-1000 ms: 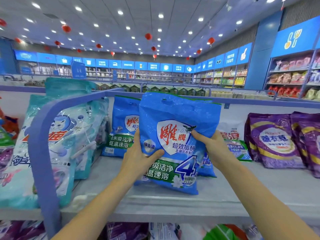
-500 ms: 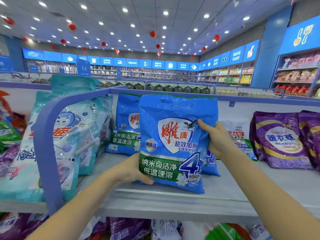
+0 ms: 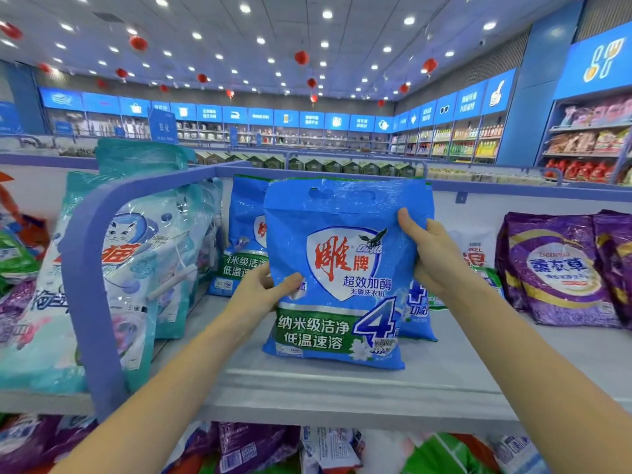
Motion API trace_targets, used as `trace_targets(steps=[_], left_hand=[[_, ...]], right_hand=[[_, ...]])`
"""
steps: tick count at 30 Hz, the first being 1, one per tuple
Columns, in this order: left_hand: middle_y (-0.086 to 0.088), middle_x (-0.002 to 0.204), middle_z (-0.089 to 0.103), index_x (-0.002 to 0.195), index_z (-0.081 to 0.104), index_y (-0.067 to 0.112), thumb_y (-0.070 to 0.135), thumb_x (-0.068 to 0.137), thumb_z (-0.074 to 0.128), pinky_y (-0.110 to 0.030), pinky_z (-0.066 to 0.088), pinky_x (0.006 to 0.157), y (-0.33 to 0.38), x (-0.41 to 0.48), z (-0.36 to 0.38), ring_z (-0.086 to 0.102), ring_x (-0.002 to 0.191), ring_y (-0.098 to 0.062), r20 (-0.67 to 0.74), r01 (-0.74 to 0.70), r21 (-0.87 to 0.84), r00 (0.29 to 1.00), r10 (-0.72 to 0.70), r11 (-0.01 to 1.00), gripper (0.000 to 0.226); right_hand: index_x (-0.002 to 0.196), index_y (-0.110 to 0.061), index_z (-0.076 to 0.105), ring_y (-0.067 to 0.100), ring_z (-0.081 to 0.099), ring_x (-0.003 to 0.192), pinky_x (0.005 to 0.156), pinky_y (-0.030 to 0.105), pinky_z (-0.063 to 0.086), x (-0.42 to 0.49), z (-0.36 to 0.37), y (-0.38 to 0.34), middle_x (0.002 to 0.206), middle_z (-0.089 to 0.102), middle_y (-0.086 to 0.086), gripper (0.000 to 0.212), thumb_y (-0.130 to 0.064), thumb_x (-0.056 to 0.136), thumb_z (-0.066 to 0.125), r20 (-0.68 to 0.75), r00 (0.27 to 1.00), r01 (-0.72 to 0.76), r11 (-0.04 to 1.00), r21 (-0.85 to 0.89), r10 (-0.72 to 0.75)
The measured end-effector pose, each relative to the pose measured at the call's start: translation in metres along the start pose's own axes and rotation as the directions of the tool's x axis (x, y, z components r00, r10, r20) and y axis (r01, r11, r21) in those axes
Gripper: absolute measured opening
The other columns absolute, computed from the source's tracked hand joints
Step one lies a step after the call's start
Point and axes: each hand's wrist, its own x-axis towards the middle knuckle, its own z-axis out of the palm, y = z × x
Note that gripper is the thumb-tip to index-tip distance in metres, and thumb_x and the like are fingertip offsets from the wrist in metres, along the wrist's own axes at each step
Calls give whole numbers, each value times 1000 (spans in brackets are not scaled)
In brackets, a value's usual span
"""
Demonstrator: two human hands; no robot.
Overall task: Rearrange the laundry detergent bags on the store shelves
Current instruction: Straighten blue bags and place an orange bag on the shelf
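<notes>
A blue detergent bag (image 3: 342, 268) with a red-and-white shield logo and a green band stands upright near the front of the grey top shelf (image 3: 342, 381). My left hand (image 3: 260, 292) grips its left edge at mid-height, thumb on the front. My right hand (image 3: 434, 254) grips its right edge higher up, thumb over the front. Behind it stand two more blue bags of the same kind, one (image 3: 242, 234) to the left and one (image 3: 415, 313) mostly hidden to the right.
A blue curved divider rail (image 3: 82, 268) separates teal cat-logo bags (image 3: 136, 261) at left. Purple bags (image 3: 557, 268) stand at right, a white Ariel bag (image 3: 478, 254) beside my right hand. More bags lie on the shelf below (image 3: 253, 449). Store aisles fill the background.
My left hand has moved from the bag's bottom left corner up to its left edge at mid-height. The bag stays upright in about the same spot, my right hand still on its right edge.
</notes>
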Motion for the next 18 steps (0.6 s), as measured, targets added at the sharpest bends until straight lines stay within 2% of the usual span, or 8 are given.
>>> trace_targets(steps=[3, 5, 8, 10, 11, 14, 16, 18], left_hand=[[6, 73, 74, 80, 67, 13, 33, 78, 70, -20, 52, 55, -8, 3, 5, 68, 63, -6, -176, -97, 116, 977, 117, 989, 21], [9, 67, 72, 77, 65, 11, 31, 83, 67, -16, 48, 49, -13, 3, 9, 66, 58, -3, -229, -142, 130, 959, 169, 981, 21], [10, 71, 73, 81, 64, 19, 32, 91, 59, -17, 49, 51, -17, 2, 21, 68, 64, -5, -307, -140, 40, 941, 145, 989, 18], [11, 74, 73, 84, 64, 22, 34, 94, 54, -20, 50, 54, -16, 3, 27, 69, 68, -7, -354, -123, -26, 929, 106, 992, 18], [13, 74, 73, 85, 64, 23, 34, 95, 53, -19, 50, 55, -16, 3, 29, 68, 68, -5, -372, -125, -22, 922, 108, 992, 19], [15, 72, 71, 86, 65, 22, 32, 96, 52, -13, 47, 52, -14, 2, 28, 66, 66, 1, -440, -146, 20, 887, 140, 989, 20], [11, 68, 66, 77, 61, 17, 30, 97, 50, -22, 45, 55, -12, 2, 24, 61, 63, -7, -472, -157, 137, 858, 204, 978, 26], [4, 58, 51, 63, 47, 16, 28, 99, 47, -33, 33, 55, -10, 5, 17, 47, 57, -15, -449, -169, 335, 836, 314, 927, 38]], right_hand=[[110, -8, 58, 13, 70, 78, 61, 27, 57, 1, -1, 0, 100, 68, 5, 28, -29, 92, 54, -28, 1000, 14, 1000, 14, -13], [115, -5, 55, 13, 69, 77, 59, 26, 56, 2, 1, 2, 98, 67, 4, 33, -28, 92, 54, -60, 998, 1, 1000, 23, 0], [132, -3, 44, 14, 67, 94, 70, 30, 57, 3, 0, 2, 119, 62, 8, 65, -38, 80, 63, -39, 999, -37, 999, 17, 38], [146, -8, 23, 19, 54, 120, 92, 42, 52, 0, -5, 4, 146, 41, 6, 102, -45, 63, 70, 22, 991, -128, 991, -49, 129], [148, -9, 13, 18, 56, 117, 90, 43, 52, -4, -8, 9, 146, 38, 2, 111, -45, 60, 70, 57, 981, -180, 979, -95, 186], [134, -11, 36, 9, 69, 73, 61, 30, 58, -23, -12, 36, 98, 69, -7, 92, -45, 56, 73, 175, 918, -308, 916, -256, 357], [115, -15, 49, 14, 71, 81, 71, 36, 59, -25, -13, 54, 90, 75, -4, 69, -44, 58, 76, 160, 918, -285, 883, -374, 364], [108, -15, 53, 14, 72, 80, 65, 32, 59, -18, -9, 59, 87, 75, -3, 45, -35, 73, 74, 137, 942, -219, 871, -440, 306]])
